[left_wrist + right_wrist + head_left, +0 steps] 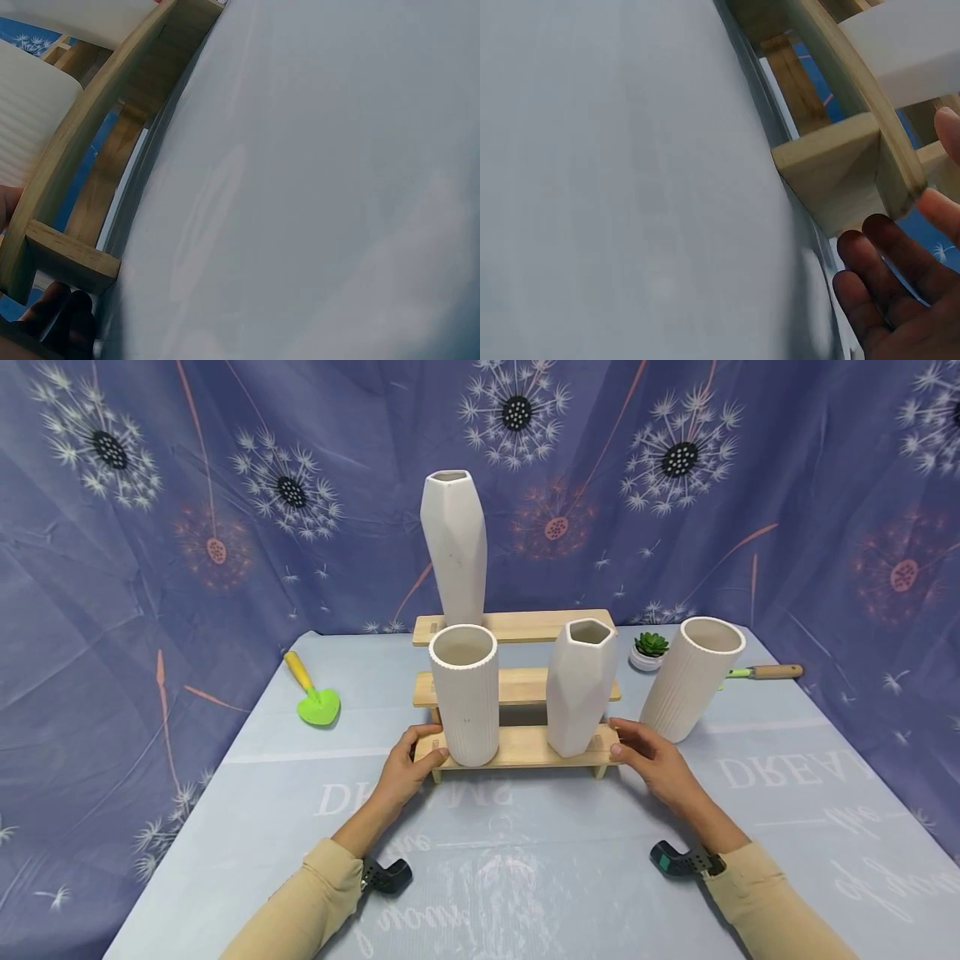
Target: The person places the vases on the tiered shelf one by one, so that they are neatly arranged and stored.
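A three-tier wooden plant stand (525, 747) stands in front of me. My left hand (408, 768) grips the left end of its lowest shelf, thumb on top and fingers (52, 315) down by the leg. At the other end, my right hand (656, 764) touches the shelf tip with fingers (870, 262) loosely bent and spread. On the lowest shelf are a ribbed white vase (467, 702) at left and a faceted white vase (579, 693), slightly tilted in view, at right. A tall faceted vase (457, 543) rises from the top shelf.
Another ribbed vase (690, 681) stands on the table right of the stand. Behind it are a small potted succulent (648, 652) and a wooden-handled tool (772, 672). A green toy shovel (318, 706) lies at left. A dandelion-print cloth (360, 485) hangs behind the table.
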`<state>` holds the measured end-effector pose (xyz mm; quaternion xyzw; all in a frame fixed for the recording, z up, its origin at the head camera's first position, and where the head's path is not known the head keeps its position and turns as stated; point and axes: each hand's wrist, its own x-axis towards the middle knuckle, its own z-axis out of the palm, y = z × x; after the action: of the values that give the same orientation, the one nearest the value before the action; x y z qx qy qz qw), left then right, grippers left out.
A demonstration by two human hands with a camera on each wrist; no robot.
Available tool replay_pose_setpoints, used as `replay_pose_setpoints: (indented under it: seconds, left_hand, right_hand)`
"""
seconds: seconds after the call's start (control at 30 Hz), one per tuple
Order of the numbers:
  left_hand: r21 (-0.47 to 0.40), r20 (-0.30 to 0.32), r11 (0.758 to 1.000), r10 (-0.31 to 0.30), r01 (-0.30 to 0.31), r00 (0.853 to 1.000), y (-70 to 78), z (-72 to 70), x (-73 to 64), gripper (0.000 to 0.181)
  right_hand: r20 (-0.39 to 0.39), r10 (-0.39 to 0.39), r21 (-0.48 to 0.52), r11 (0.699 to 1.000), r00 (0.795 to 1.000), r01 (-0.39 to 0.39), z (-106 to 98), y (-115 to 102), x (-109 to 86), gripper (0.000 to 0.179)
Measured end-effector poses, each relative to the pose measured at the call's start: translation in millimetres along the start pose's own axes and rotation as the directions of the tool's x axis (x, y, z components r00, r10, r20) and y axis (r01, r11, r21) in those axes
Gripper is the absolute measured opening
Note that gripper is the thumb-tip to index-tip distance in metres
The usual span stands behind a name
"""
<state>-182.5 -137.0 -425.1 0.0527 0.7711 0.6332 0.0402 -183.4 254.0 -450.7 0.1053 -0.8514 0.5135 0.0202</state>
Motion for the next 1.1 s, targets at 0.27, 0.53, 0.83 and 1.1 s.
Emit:
replay_pose_setpoints:
  seconds: [0.27,0.53,0.83,1.1]
  left_hand:
    - [-0.011,-0.009,1.000,0.002,-0.003,1.000,-4.1,0.1,2.1,0.041]
    - [-0.007,-0.001,1.000,0.004,-0.005,1.000,-0.9,0.0,0.1,0.042]
    - [-0.008,0.002,1.000,-0.002,0.002,1.000,-1.2,-0.1,-0.2,0.042]
    - [-0.008,0.006,1.000,-0.008,0.008,1.000,-0.6,-0.5,-0.9,0.043]
  right_hand:
    - [-0.052,-0.056,-0.054,0.997,0.997,0.053,-12.6,1.4,-7.5,0.048]
    - [-0.088,-0.031,-0.130,0.991,0.996,0.019,-24.3,-2.3,-18.3,0.049]
    - [-0.162,0.005,-0.183,0.983,0.987,-0.035,-36.7,1.4,-25.4,0.051]
    - [-0.261,0.061,-0.192,0.975,0.963,-0.114,-48.0,7.7,-29.1,0.051]
